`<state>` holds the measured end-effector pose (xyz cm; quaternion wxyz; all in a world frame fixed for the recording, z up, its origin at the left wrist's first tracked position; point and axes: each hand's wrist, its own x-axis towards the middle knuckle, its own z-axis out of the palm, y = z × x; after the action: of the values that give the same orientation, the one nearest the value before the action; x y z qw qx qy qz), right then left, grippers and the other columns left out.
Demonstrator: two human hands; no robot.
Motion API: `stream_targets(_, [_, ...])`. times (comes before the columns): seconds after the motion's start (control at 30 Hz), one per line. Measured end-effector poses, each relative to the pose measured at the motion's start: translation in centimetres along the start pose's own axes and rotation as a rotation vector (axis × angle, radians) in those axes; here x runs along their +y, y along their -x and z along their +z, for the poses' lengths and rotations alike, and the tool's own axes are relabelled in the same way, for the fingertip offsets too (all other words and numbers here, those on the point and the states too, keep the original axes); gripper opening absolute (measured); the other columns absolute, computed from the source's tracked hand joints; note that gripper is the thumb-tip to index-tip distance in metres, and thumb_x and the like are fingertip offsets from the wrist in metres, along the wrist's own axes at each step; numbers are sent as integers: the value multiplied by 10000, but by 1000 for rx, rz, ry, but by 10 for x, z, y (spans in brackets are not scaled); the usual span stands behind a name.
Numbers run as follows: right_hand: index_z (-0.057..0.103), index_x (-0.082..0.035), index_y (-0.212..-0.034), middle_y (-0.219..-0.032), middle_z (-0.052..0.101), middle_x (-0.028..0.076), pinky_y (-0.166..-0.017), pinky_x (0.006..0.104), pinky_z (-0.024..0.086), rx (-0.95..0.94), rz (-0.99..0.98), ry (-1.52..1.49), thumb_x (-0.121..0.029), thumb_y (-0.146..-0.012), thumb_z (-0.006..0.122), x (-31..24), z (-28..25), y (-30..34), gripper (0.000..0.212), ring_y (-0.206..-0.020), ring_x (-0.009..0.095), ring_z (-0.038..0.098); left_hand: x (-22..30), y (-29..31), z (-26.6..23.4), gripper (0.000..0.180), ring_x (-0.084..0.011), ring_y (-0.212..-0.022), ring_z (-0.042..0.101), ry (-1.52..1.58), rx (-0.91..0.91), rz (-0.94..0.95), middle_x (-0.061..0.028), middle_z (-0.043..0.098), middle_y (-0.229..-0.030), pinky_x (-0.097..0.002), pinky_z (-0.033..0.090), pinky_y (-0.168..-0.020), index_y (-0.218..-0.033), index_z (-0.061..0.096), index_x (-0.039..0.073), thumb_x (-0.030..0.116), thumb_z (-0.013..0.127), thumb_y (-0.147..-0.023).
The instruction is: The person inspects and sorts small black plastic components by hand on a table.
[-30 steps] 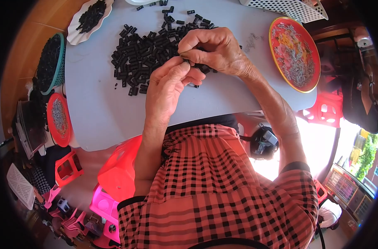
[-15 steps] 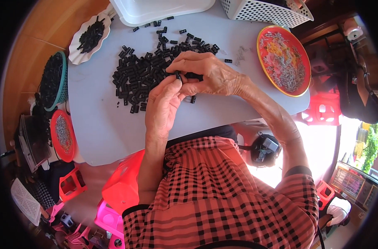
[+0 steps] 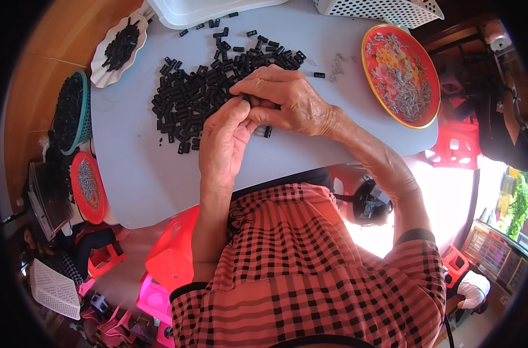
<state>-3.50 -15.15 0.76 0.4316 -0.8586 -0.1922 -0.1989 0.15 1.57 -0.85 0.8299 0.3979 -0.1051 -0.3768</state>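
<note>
Both hands meet over the near right part of a heap of small black plastic pieces point(image 3: 186, 101) on a pale grey table point(image 3: 154, 185). My left hand point(image 3: 224, 136) pinches a small black plastic piece point(image 3: 246, 99) between thumb and fingers. Close against it, my right hand point(image 3: 290, 101) has its thumb and fingers bent in around the same spot; what it grips, if anything, is hidden. One loose black piece lies just below the right hand, and another single piece point(image 3: 319, 75) sits to its right.
On the right stands a red, gold-rimmed tray point(image 3: 377, 93) of small silvery metal parts. A white scalloped dish point(image 3: 104, 72) holds black pieces at the far left. Along the back are a white tray point(image 3: 186, 17) and a perforated white basket point(image 3: 380, 14). Red stools point(image 3: 174, 249) stand below.
The hands stay together at nearly the same place, with small finger movements around the black piece. The whole view has shifted slightly.
</note>
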Motion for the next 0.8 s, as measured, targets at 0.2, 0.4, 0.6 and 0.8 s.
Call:
stream_targets(0.2, [606,38,-966,-943,629,130,-755,374,483,111,-164,222,-51,-717,651,-9,5,-3,268,-852,279,610,5,2,20,220,-115,-947,548,73,114,45,-51,577,-1014,-301,441,-887,-1061,582,-38,113,470,-946])
stream_targets(0.4, [616,-27,-1079,-940,634,112,-770,356,502,81,52,53,-79,-696,687,-3,4,1,392,-850,267,601,-4,-5,14,208,-134,-969,549,171,121,45,-66,575,-1021,-302,433,-896,-1028,574,-38,111,449,-953])
stream_targets(0.6, [627,-52,-1087,-985,632,106,-776,346,523,118,38,42,-70,-674,713,-5,3,-4,422,-937,255,607,4,-3,14,299,-193,-1064,545,73,40,23,-145,553,-1148,-340,425,-953,-1164,494,-83,117,399,-962])
stream_targets(0.8, [625,-5,-1021,-983,623,136,-795,374,475,121,-57,49,-71,-678,696,3,6,-5,356,-908,301,593,4,-3,15,222,-155,-946,560,78,48,39,-92,578,-986,-307,451,-871,-942,567,-30,154,442,-957])
